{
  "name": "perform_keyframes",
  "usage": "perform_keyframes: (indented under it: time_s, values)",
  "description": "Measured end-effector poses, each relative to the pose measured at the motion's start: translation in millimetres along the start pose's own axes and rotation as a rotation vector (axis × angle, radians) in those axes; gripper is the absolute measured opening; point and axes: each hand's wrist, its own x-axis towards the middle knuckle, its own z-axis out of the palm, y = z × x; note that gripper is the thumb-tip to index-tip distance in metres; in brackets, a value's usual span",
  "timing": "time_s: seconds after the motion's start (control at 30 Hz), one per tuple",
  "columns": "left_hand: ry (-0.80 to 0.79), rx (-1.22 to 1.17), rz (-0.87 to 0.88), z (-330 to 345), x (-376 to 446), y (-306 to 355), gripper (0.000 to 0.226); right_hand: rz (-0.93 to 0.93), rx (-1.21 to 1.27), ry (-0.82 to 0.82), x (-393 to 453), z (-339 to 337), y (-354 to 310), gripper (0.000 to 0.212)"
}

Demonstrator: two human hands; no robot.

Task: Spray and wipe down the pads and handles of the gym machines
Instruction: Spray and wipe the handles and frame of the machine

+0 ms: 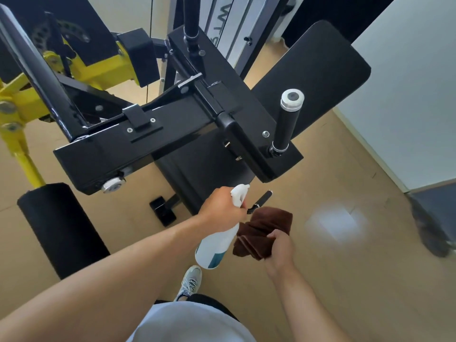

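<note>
My left hand [220,209] grips the neck of a white spray bottle [214,245], whose nozzle points up and away toward a small low black handle [261,201]. Just right of the bottle, my right hand [280,246] holds a bunched brown cloth [262,230] below that handle. Above them is the black gym machine: an upright black grip handle with a white end cap [287,119], a large black back pad [313,77] behind it, and a black seat pad [204,166] under the frame.
A black roller pad [61,228] on a yellow arm [22,154] stands at the left. The black steel frame [138,141] overhangs in front of me. A white wall [407,95] closes the right side. Tan floor [345,267] lies open to the right. My shoe [190,282] is below the bottle.
</note>
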Motion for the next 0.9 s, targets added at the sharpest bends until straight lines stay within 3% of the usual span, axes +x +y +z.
perform_keyframes:
  time_s: [0.1, 0.23, 0.27, 0.33, 0.37, 0.43, 0.5, 0.57, 0.7, 0.77, 0.9]
  values:
    - [0.000, -0.003, 0.067, -4, -2, -6, 0.017, -0.282, 0.018, 0.044, -18, 6, -3, 0.042]
    - [0.047, -0.042, 0.090, -19, -10, -18, 0.038, -1.035, -0.193, 0.047, -29, 11, -1, 0.045]
    - [0.071, -0.056, 0.079, -23, -13, -21, 0.037, -1.261, -0.389, 0.003, -19, 13, -1, 0.053]
    - [0.121, -0.093, 0.050, -32, -15, -27, 0.033, -1.676, -1.010, -0.096, 2, 33, -18, 0.062]
    - [0.148, -0.121, 0.031, -36, -16, -32, 0.029, -1.787, -1.356, -0.134, 13, 48, -28, 0.061]
    - [0.207, -0.164, 0.004, -43, -21, -41, 0.030, -1.741, -2.060, -0.127, 27, 82, -49, 0.057]
    - [0.242, -0.163, 0.005, -49, -26, -49, 0.035, -1.551, -2.740, 0.034, 45, 102, -58, 0.057]
    - [0.253, -0.150, 0.010, -55, -27, -53, 0.034, -1.496, -3.145, 0.141, 50, 111, -61, 0.060]
    - [0.285, -0.173, 0.013, -73, -27, -45, 0.036, -1.621, -3.383, 0.134, 47, 140, -74, 0.065]
    - [0.325, -0.172, -0.003, -79, -29, -39, 0.037, -1.549, -3.405, 0.179, 51, 169, -77, 0.066]
    - [0.367, -0.174, -0.016, -79, -30, -32, 0.037, -1.497, -3.011, 0.077, 46, 221, -80, 0.059]
